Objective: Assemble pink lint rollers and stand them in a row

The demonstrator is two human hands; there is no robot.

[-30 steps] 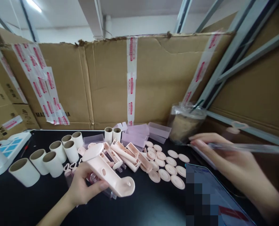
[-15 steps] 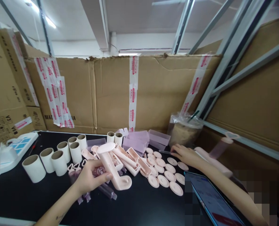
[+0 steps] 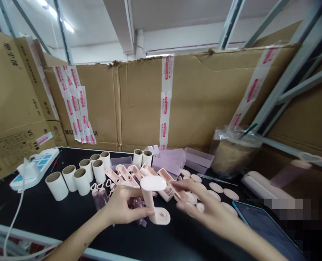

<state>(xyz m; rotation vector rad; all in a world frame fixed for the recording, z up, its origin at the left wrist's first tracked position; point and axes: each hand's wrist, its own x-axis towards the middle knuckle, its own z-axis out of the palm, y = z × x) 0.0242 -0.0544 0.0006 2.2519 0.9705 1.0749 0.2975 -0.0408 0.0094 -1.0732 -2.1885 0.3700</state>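
My left hand (image 3: pixel 122 206) grips a pale pink C-shaped plastic holder (image 3: pixel 153 184) upright, thumb low on its body. The holder has a rounded plate at each end. My right hand (image 3: pixel 204 203), slightly blurred, is just right of it, fingers stretched and thumb apart, with nothing visible in them. It passes over pale pink oval discs (image 3: pixel 216 187) and partly hides them. Behind both hands lies a pile of similar pink holders (image 3: pixel 126 174). Clear purple tubes with heart-shaped loops (image 3: pixel 96 198) lie beside my left hand, partly covered by it.
Several white cardboard tubes (image 3: pixel 57 186) stand at the left, near a power strip (image 3: pixel 42 166). Translucent purple sheets (image 3: pixel 168 162) lie at the back. A bagged drink cup (image 3: pixel 233 156), a thin metal tool (image 3: pixel 217 179) and a phone (image 3: pixel 266 226) are at the right.
My right hand has left the thin metal tool at the back right and come left toward the holder. My left hand has turned the holder more upright. The camera view has shifted.
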